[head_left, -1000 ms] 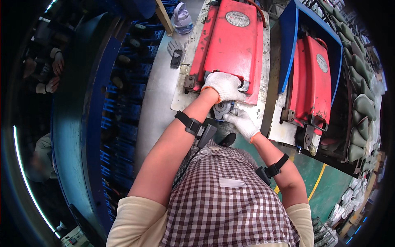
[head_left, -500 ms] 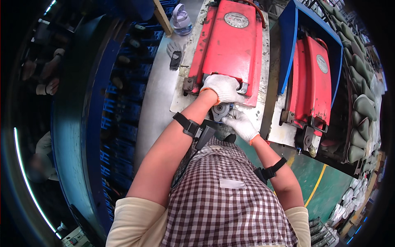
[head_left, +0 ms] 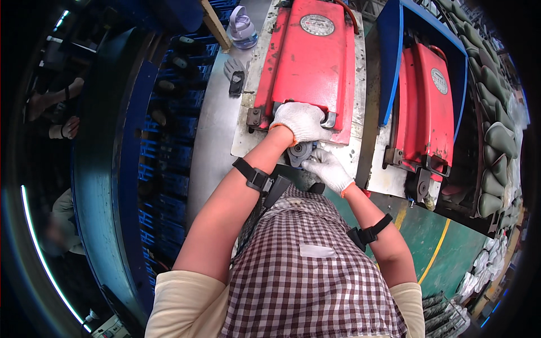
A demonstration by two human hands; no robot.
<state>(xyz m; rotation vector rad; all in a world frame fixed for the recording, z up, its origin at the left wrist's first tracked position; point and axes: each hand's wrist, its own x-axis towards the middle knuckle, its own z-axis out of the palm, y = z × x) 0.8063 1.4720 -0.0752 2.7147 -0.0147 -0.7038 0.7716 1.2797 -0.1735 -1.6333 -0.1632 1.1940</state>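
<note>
A red machine (head_left: pixel 307 62) with a round plate on its cover stands on a worn pale metal base in front of me. My left hand (head_left: pixel 300 121), in a white knit glove, is closed at the machine's front end; its fingertips and whatever they grip are hidden. Just below it, a grey round metal hub (head_left: pixel 300 151) sticks out toward me. My right hand (head_left: pixel 328 169), gloved too, has its fingers pressed together right beside that hub. What lies between those fingers is too small to make out.
Left of the machine, a clear bottle (head_left: pixel 243 31) and a grey glove (head_left: pixel 232 69) rest on the metal bench. A second red machine (head_left: pixel 425 101) stands at right inside a blue guard (head_left: pixel 389 67). Grey-green pads (head_left: pixel 496 141) are stacked beyond it. Another person's hand (head_left: pixel 70 127) shows far left.
My view has shifted slightly, so the machine and bench sit a little farther left. Both my hands stay at the machine's front end. The other person's arm at far left has moved.
</note>
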